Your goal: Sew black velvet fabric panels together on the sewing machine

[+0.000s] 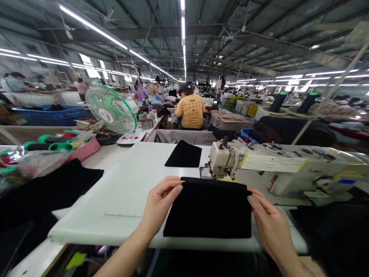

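Observation:
Between my hands a black fabric panel [208, 211] is stretched over the front of the white table, its top edge folded in a narrow strip. My left hand [163, 198] pinches its upper left corner between thumb and fingers. At the upper right corner my right hand [265, 209] grips the cloth the same way. Just beyond the fold stands the sewing machine's head [226, 157], with its needle area close behind the panel. A second black fabric piece [184, 154] lies flat on the table, left of the machine head.
A white worktable [123, 192] spreads to the left. Black cloth [334, 231] is heaped at the right, and more black fabric [52, 184] lies at the left. A green fan [111, 107] stands beyond thread spools [60, 147]. A person in a yellow shirt [190, 111] sits ahead.

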`<state>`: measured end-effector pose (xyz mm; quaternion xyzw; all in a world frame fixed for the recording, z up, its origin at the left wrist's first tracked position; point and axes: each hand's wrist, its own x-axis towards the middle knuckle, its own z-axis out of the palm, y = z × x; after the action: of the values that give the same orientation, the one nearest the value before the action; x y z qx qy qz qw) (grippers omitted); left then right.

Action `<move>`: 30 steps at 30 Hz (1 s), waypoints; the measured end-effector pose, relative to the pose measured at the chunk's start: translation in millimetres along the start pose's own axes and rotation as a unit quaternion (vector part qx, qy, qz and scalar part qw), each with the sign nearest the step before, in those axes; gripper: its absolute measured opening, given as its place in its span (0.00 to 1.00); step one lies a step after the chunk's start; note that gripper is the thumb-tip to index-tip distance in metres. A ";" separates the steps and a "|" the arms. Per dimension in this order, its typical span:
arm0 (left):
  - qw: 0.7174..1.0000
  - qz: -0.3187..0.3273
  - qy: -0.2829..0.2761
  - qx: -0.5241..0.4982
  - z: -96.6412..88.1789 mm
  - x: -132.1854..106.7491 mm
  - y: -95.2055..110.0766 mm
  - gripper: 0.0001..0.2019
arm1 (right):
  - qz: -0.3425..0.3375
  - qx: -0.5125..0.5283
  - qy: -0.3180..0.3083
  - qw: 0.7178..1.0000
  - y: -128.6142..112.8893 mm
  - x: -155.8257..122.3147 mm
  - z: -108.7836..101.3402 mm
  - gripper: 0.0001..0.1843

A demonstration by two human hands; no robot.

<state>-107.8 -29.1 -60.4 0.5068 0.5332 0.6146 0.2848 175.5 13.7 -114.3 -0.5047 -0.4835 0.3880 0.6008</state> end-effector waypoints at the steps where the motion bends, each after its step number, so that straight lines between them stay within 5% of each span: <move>1: 1.000 0.004 0.009 0.010 1.8 -0.6 2.4 0.07 | 0.018 0.024 0.008 1.000 -0.4 0.6 0.9 0.18; 7: 0.998 -0.014 0.065 0.008 14.6 -4.0 9.9 0.08 | 0.069 0.093 0.035 0.993 -11.2 -1.3 5.7 0.18; 21: 0.997 -0.038 0.070 -0.024 19.7 2.3 10.7 0.08 | 0.131 0.181 0.043 0.974 -11.4 0.5 5.0 0.21; 30: 0.992 -0.058 0.099 -0.047 15.6 6.7 -0.2 0.14 | 0.054 0.113 0.015 0.992 -19.6 1.2 4.4 0.17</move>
<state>-95.5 -17.4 -59.7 0.3981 0.5580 0.6681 0.2894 171.0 12.1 -94.7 -0.4647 -0.3996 0.4645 0.6392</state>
